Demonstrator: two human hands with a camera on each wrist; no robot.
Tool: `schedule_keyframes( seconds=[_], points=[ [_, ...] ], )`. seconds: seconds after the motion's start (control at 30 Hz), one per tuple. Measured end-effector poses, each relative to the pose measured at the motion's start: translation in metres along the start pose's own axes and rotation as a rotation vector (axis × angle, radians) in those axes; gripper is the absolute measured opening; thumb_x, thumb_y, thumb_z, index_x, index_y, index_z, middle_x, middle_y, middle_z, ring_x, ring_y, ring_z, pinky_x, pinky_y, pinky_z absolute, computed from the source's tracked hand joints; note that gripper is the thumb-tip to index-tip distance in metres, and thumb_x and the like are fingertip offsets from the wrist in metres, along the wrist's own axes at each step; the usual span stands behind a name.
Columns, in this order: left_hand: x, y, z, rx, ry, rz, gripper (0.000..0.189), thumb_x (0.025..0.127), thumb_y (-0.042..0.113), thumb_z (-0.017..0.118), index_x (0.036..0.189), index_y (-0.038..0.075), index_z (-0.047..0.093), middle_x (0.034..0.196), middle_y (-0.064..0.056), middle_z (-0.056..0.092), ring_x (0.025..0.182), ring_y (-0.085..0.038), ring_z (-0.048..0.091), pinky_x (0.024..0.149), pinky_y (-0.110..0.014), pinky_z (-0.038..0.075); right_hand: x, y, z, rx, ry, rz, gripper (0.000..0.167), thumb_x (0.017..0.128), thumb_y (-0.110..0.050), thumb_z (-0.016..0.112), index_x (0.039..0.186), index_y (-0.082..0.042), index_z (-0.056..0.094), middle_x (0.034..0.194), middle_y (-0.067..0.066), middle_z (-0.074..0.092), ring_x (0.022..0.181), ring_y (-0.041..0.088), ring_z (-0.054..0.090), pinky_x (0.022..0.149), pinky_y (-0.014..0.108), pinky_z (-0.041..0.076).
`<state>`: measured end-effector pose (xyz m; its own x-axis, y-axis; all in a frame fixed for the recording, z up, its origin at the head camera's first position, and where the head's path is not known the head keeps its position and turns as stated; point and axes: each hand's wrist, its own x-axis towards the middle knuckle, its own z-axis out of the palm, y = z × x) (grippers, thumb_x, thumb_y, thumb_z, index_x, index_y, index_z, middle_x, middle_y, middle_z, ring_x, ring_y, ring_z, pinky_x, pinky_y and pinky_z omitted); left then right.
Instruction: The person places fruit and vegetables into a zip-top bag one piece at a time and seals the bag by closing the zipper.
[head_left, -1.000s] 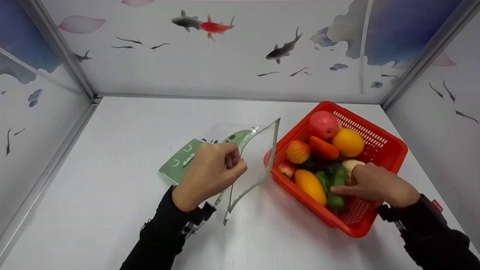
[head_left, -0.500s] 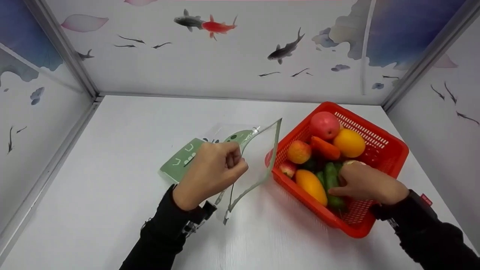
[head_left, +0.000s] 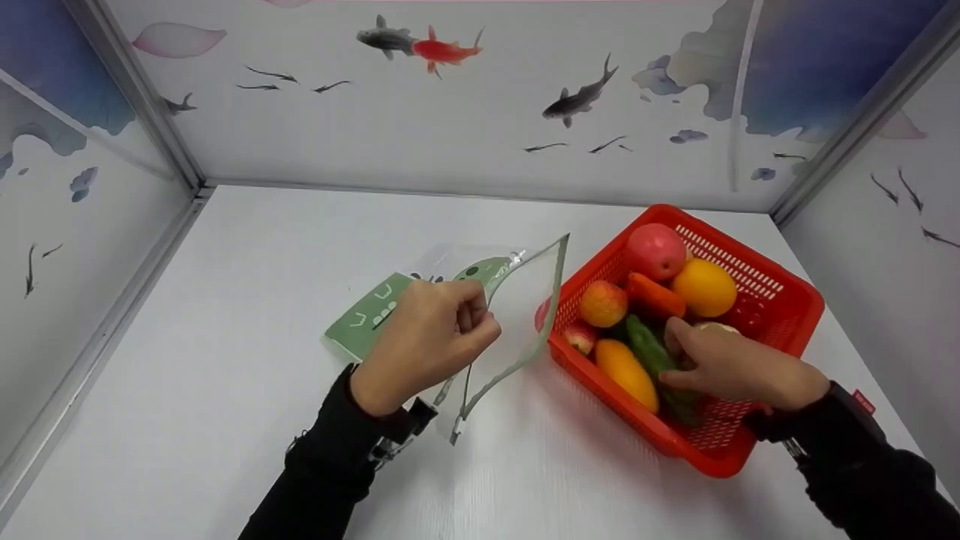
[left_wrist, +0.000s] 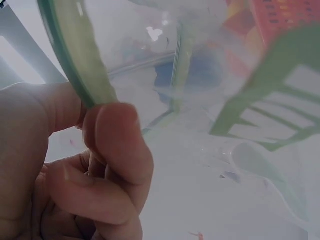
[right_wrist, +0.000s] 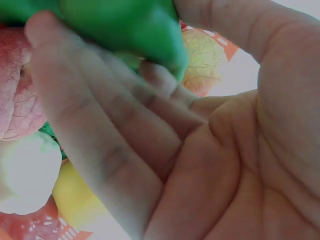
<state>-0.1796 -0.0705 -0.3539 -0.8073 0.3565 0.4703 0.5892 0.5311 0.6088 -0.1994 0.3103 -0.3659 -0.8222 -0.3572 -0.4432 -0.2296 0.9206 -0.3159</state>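
My left hand (head_left: pixel 431 337) pinches the green-trimmed rim (left_wrist: pixel 82 55) of a clear plastic zip bag (head_left: pixel 514 322) between thumb and curled forefinger. The bag's mouth gapes toward the basket, and its green printed front (head_left: pixel 367 315) lies to the left of the hand. My right hand (head_left: pixel 735 364) reaches into the red basket (head_left: pixel 806 307). Its thumb and fingers are around a long green pepper (head_left: pixel 649 345). In the right wrist view the smooth green pepper (right_wrist: pixel 125 30) lies against the fingers, the thumb on its other side. Part of it is hidden by the hand.
Around the right hand in the basket are an orange mango (head_left: pixel 626 375), a carrot (head_left: pixel 654 296), an orange (head_left: pixel 705 287), a peach (head_left: pixel 604 304), a pink round fruit (head_left: pixel 656 251) and a pale item (head_left: pixel 716 327). Patterned walls enclose the white table (head_left: pixel 270 300).
My right hand has shifted left and closed about the long green pepper, which has turned to a slant. The left hand keeps its hold on the bag.
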Motion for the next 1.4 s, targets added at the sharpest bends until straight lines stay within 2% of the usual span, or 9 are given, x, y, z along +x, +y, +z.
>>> schedule_keyframes(
  seconds=[0.13, 0.23, 0.37, 0.43, 0.57, 0.63, 0.87, 1.13, 1.4],
  points=[
    [0.0, 0.0, -0.002, 0.014, 0.003, -0.003, 0.019, 0.085, 0.003, 0.063, 0.069, 0.012, 0.06, 0.057, 0.007, 0.051, 0.052, -0.002, 0.043, 0.052, -0.018, 0.035, -0.004, 0.003, -0.006, 0.092, 0.069, -0.014, 0.039, 0.103, -0.03, 0.071, 0.122, -0.008, 0.046, 0.086, 0.003, 0.059, 0.079, 0.015, 0.062, 0.071, 0.025, 0.059],
    [0.001, 0.0, -0.002, 0.023, 0.002, -0.002, 0.019, 0.086, 0.003, 0.063, 0.069, 0.012, 0.061, 0.058, 0.006, 0.054, 0.052, -0.002, 0.044, 0.052, -0.018, 0.037, -0.012, 0.006, -0.013, 0.101, 0.153, -0.003, 0.044, 0.104, -0.028, 0.069, 0.131, -0.003, 0.045, 0.095, 0.006, 0.063, 0.085, 0.017, 0.062, 0.072, 0.029, 0.06],
    [0.002, 0.0, -0.001, 0.015, 0.001, 0.001, 0.019, 0.085, 0.002, 0.063, 0.069, 0.012, 0.061, 0.057, 0.005, 0.054, 0.052, -0.002, 0.045, 0.051, -0.018, 0.037, -0.025, 0.008, -0.02, 0.071, 0.299, -0.026, 0.043, 0.1, -0.027, 0.075, 0.129, 0.0, 0.056, 0.096, 0.004, 0.067, 0.084, 0.017, 0.062, 0.069, 0.025, 0.059],
    [0.002, -0.001, 0.0, 0.012, 0.004, 0.0, 0.02, 0.085, 0.001, 0.063, 0.069, 0.012, 0.061, 0.057, 0.006, 0.054, 0.052, -0.002, 0.044, 0.051, -0.018, 0.037, -0.033, 0.007, -0.02, 0.043, 0.417, -0.077, 0.038, 0.096, -0.024, 0.081, 0.123, -0.003, 0.064, 0.094, 0.002, 0.071, 0.082, 0.015, 0.064, 0.067, 0.02, 0.056],
    [0.002, -0.001, 0.0, 0.012, 0.006, -0.004, 0.02, 0.086, 0.002, 0.063, 0.069, 0.012, 0.061, 0.057, 0.006, 0.053, 0.052, -0.002, 0.044, 0.052, -0.018, 0.037, -0.045, -0.002, -0.017, 0.015, 0.683, -0.169, 0.034, 0.086, -0.018, 0.091, 0.111, -0.008, 0.071, 0.094, 0.001, 0.075, 0.08, 0.002, 0.065, 0.07, 0.007, 0.053],
    [0.002, -0.001, 0.0, 0.014, 0.007, -0.006, 0.019, 0.086, 0.002, 0.063, 0.069, 0.012, 0.061, 0.057, 0.006, 0.053, 0.052, -0.002, 0.044, 0.052, -0.018, 0.037, -0.05, -0.008, -0.015, 0.026, 0.777, -0.199, 0.036, 0.081, -0.015, 0.094, 0.109, -0.009, 0.073, 0.096, 0.003, 0.076, 0.082, -0.008, 0.064, 0.073, 0.0, 0.049],
    [0.001, 0.0, 0.002, 0.008, 0.027, 0.013, 0.019, 0.085, 0.001, 0.063, 0.069, 0.012, 0.061, 0.057, 0.007, 0.051, 0.053, -0.002, 0.042, 0.052, -0.018, 0.035, -0.064, -0.039, -0.01, 0.138, 0.956, -0.27, 0.043, 0.073, 0.001, 0.096, 0.112, -0.003, 0.077, 0.1, 0.012, 0.079, 0.089, -0.024, 0.06, 0.077, 0.0, 0.05],
    [0.0, 0.003, 0.002, -0.008, 0.02, 0.033, 0.019, 0.086, 0.0, 0.062, 0.07, 0.01, 0.061, 0.057, 0.008, 0.049, 0.052, -0.001, 0.04, 0.051, -0.018, 0.033, -0.061, -0.072, 0.006, 0.193, 1.036, -0.405, 0.054, 0.064, 0.007, 0.098, 0.113, -0.008, 0.081, 0.104, 0.007, 0.08, 0.099, -0.016, 0.068, 0.08, 0.005, 0.054],
    [-0.002, 0.007, -0.002, -0.021, -0.038, 0.033, 0.017, 0.094, 0.001, 0.06, 0.079, 0.008, 0.061, 0.059, 0.01, 0.043, 0.053, 0.001, 0.036, 0.051, -0.017, 0.03, -0.034, -0.096, 0.021, 0.088, 0.944, -0.471, 0.046, 0.07, -0.014, 0.099, 0.113, -0.018, 0.082, 0.106, -0.004, 0.081, 0.091, 0.011, 0.076, 0.085, 0.004, 0.052]
  ],
)
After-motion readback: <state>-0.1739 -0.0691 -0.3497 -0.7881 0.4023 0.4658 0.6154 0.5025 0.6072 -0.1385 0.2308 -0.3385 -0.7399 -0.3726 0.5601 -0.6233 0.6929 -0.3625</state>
